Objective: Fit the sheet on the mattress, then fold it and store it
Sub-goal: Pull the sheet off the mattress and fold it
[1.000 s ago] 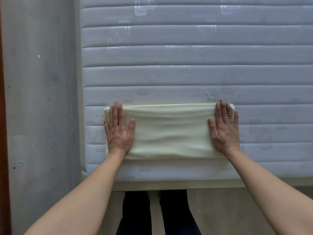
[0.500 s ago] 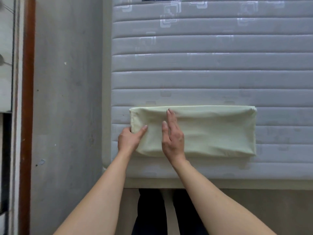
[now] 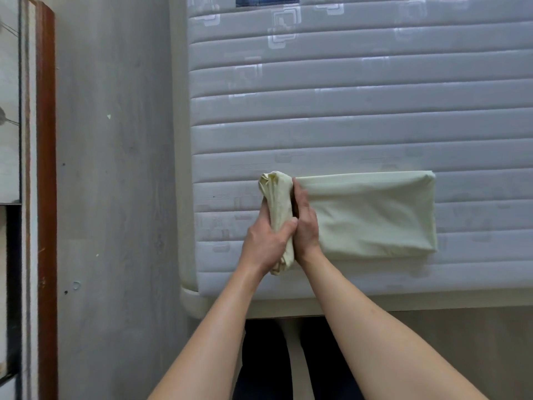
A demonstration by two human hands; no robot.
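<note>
A pale yellow sheet (image 3: pixel 372 215), folded into a flat rectangle, lies near the front edge of the bare grey quilted mattress (image 3: pixel 346 111). Its left end is lifted and bunched upright. My left hand (image 3: pixel 266 241) grips that raised end from the left, thumb curled over the cloth. My right hand (image 3: pixel 304 223) stands on edge against the fold line, fingers straight, pressing the flat part of the sheet down just right of the raised end.
A grey floor strip (image 3: pixel 115 197) runs left of the mattress, with a brown wooden door frame (image 3: pixel 46 197) at the far left. The beige bed base (image 3: pixel 403 306) edges the mattress front. My dark trouser legs (image 3: pixel 265 356) show below.
My right hand slid from the sheet's right end to its left part. My left hand took hold of the left end and raised it upright against my right hand. The view shifted.
</note>
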